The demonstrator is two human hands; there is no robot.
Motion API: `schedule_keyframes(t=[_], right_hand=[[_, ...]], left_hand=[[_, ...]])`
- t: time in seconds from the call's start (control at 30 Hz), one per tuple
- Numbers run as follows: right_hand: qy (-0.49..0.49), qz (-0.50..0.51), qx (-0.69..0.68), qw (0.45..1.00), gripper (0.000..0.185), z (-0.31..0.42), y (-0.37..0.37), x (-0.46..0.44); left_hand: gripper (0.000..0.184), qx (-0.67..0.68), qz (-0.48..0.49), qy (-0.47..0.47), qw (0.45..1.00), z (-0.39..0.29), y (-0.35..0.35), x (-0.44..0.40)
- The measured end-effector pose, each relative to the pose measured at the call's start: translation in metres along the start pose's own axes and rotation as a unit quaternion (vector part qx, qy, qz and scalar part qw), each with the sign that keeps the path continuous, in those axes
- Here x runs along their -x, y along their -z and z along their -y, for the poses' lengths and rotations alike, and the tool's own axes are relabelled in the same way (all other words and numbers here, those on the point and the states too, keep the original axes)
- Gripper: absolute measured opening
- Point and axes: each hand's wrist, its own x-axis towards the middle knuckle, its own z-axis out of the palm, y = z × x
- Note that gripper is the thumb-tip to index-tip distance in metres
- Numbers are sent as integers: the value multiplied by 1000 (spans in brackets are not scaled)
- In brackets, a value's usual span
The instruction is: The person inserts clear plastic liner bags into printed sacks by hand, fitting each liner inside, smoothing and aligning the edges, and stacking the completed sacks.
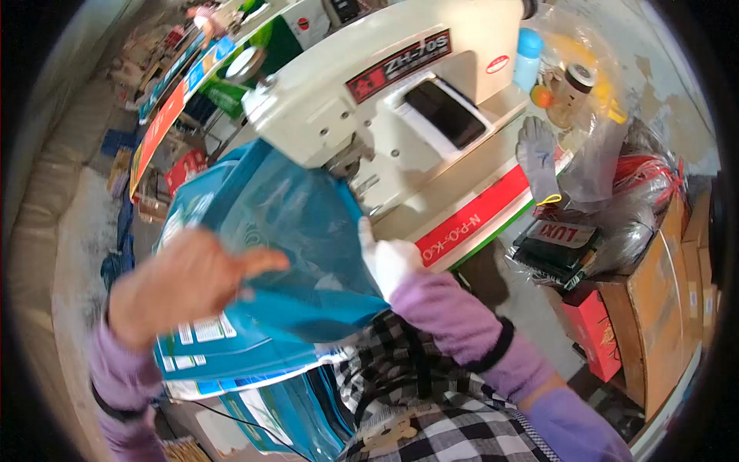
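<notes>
Workshop clutter is being seen beyond bare left hand; translucent blue plastic sheet, best kept flat, is being touched by white-gloved right hand; neither grip can be told.

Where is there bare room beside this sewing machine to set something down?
The pale strip between the sewing machine and the red printed band looks bare. To the right, a blue bottle, jar and grey glove crowd together. The blue bag fills the left, below the left hand, the right hand at its edge.

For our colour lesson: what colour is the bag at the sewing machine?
The bag is mainly teal, best seen in the head view.
</notes>
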Motion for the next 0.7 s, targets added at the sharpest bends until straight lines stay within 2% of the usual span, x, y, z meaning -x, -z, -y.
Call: schedule_keyframes(t=[0.03, 0.07, 0.13, 0.17, 0.2, 0.23, 0.27, 0.3, 0.33, 0.37, 0.4, 0.43, 0.47, 0.5, 0.53, 0.57, 0.6, 0.63, 0.67, 0.7], right_hand=[[-11, 10, -22, 1000, 61, -3, -4, -24], [-99, 20, -167, 981, 61, -1, -9, -46], [-184, 24, -309, 933, 61, 3, -28, -78], [-131, 31, -240, 961, 60, 6, -44, -87], [-77, 36, -167, 982, 60, 7, -49, -95], [-96, 76, -181, 976, 63, 7, -25, -89], [-116, 115, -193, 967, 66, 8, 0, -83], [-96, 100, -112, 984, 69, 10, 4, -75], [-96, 101, -115, 984, 69, 9, -6, -72], [-70, 36, -131, 988, 71, 6, -23, -73], [-45, -35, -145, 988, 73, 4, -31, -73], [-29, -71, -120, 990, 71, 3, -39, -71], [-16, -55, -98, 994, 69, 0, -33, -62], [-8, -43, -76, 996, 68, -6, -25, -53], [6, -79, -83, 993, 50, -13, -21, -41], [0, -84, -82, 993, 50, -18, -15, -31], [74, -327, -106, 936, 39, -24, -6, -24], [105, -378, -160, 906, 36, -21, 9, -11], [140, -425, -207, 870, 43, -18, 24, 2], [128, -290, -292, 902, 53, -2, 41, 20]], left_hand=[[40, 158, -34, -28, 986, -8, -11, 5], [39, 182, 87, -17, 979, -44, -28, -13], [42, 194, 330, 20, 924, -117, -62, -48], [39, 195, 290, -99, 932, -168, -89, -66], [39, 190, 285, -98, 934, -162, -80, -64], [44, 167, 103, -107, 975, -152, -64, -57], [49, 142, -77, -116, 980, -138, -55, -50], [51, 230, -284, -165, 916, -99, -56, -39], [57, 194, -316, -41, 928, -65, -48, -14], [63, 164, -327, 85, 927, -30, -38, 10], [66, 60, -332, 186, 923, 13, -33, 33], [85, -3, -278, 251, 927, 70, -60, 61], [92, 34, -217, 259, 941, 127, -104, 110], [90, 235, -184, 216, 930, 172, -141, 149], [74, 306, -129, 259, 907, 190, -163, 169], [57, 219, -31, 414, 883, 181, -161, 179], [47, 69, -21, 446, 892, 188, -183, 189], [43, -9, -131, 455, 881, 206, -209, 210], [40, -81, -231, 460, 853, 215, -232, 228], [29, -119, -314, 452, 826, 196, -211, 230]])
